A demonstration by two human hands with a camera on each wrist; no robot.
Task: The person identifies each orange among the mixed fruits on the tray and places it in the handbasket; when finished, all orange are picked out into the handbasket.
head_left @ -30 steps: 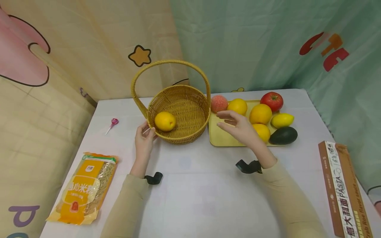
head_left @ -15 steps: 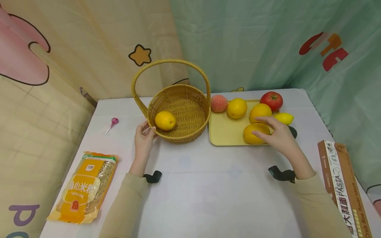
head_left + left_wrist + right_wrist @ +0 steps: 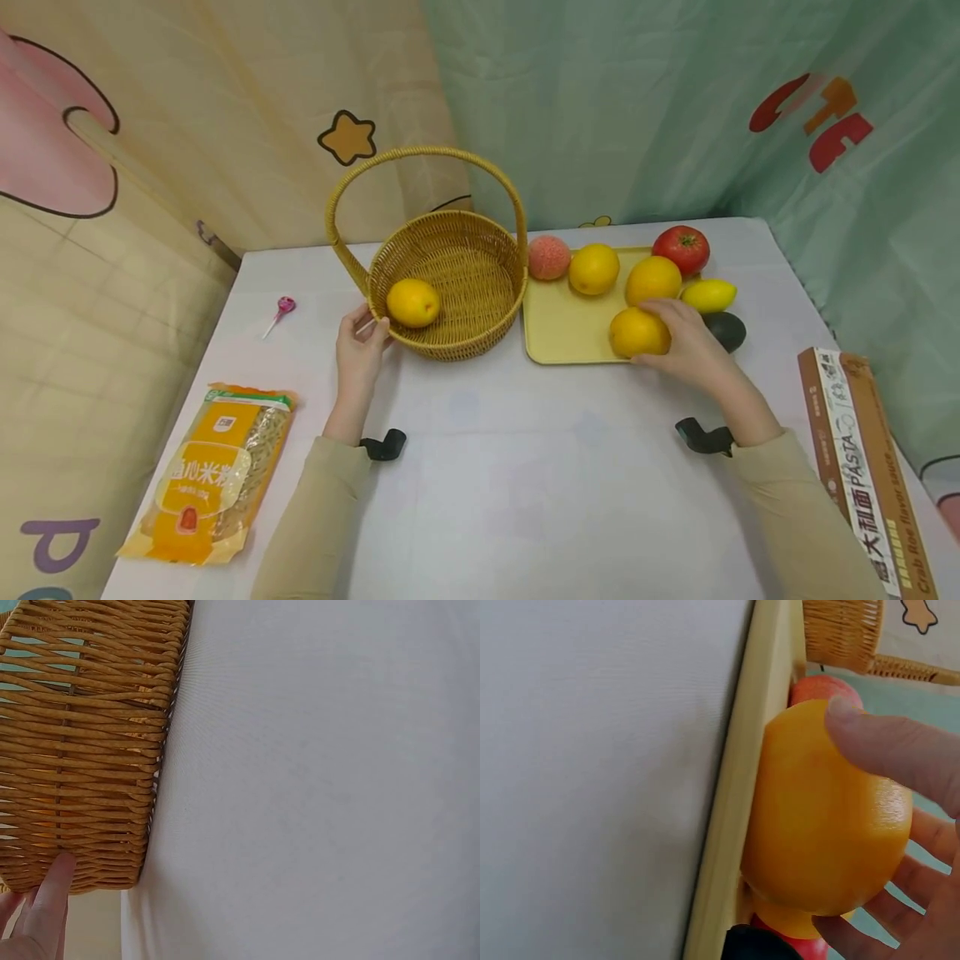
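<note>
Fingers and thumb of the right hand (image 3: 686, 346) curve round the near orange (image 3: 636, 333), at the tray's (image 3: 562, 340) near edge; best held squarely from opposite sides, clear of the rim. Left hand (image 3: 358, 354) pinches the basket's (image 3: 477, 287) near-left rim.

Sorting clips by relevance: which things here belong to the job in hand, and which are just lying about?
Likely in the job:
basket, held by the left hand
yellow-orange fruit, gripped by the right hand
similar fruit in the basket
tray
other fruit at the tray

Likely lying about:
lollipop
orange packet
pasta box
</note>
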